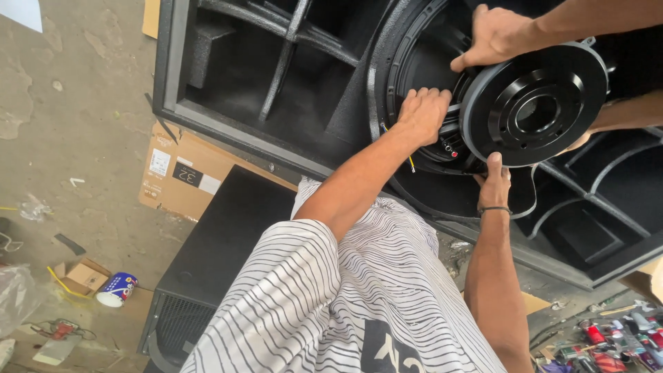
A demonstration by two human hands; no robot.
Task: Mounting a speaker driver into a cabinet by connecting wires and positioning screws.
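Near: striped shirt (359, 304) of the person, seen from above, fills the lower frame. Beside it on the floor, a smaller black speaker box (221, 255) with a grille, half on flattened cardboard (186, 176). A paint can (116, 289) and a small carton (83, 275) lie to the far side; tools (608, 338) scattered at the opposite corner.

Middle: both arms reach forward. Left hand (423, 114) lies on the metal frame of the big loudspeaker driver (532, 110), fingers curled over a spoke; grip clenched on the frame. Right hand (494, 185), band at the wrist, presses up against the lower rim of the driver's round black magnet; fingers extended, touching rather than wrapped, grip not closed.

Far: the driver sits cone-down in the round opening of a large black speaker cabinet (276, 76) lying on the floor, magnet facing up. A co-worker's hand (494, 34) holds the upper edge of the driver; a 2nd forearm (632, 114) shows behind the magnet.
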